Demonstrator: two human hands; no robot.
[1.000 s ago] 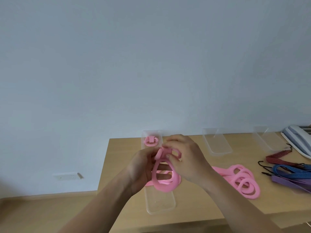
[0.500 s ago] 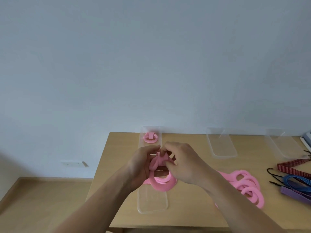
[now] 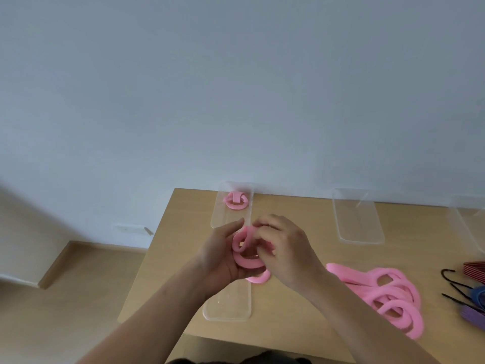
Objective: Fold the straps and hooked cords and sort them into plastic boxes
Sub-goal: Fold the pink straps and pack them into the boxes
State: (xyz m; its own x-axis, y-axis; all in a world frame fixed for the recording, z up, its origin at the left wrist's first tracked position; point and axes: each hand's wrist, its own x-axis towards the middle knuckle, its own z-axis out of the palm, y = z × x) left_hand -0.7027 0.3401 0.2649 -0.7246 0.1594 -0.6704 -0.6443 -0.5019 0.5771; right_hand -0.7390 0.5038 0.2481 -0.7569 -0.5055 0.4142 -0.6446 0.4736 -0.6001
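Both hands work a pink strap (image 3: 245, 261) into a small coil above the long clear plastic box (image 3: 227, 304) at the table's left. My left hand (image 3: 221, 256) cups the coil from the left and grips it. My right hand (image 3: 284, 249) pinches the strap's end at the top of the coil. One folded pink strap (image 3: 236, 201) lies at the far end of that box. A heap of loose pink straps (image 3: 388, 292) lies on the table to the right.
A second clear box (image 3: 358, 216) and part of a third (image 3: 469, 219) stand along the wall. Hooked cords in red, blue and purple (image 3: 469, 292) lie at the right edge. The wooden table (image 3: 301, 319) ends just left of the first box; floor lies below.
The strap's loops have been drawn tighter into a smaller coil between my hands. The view has shifted left and down, so the right-hand cords sit nearer the frame edge.
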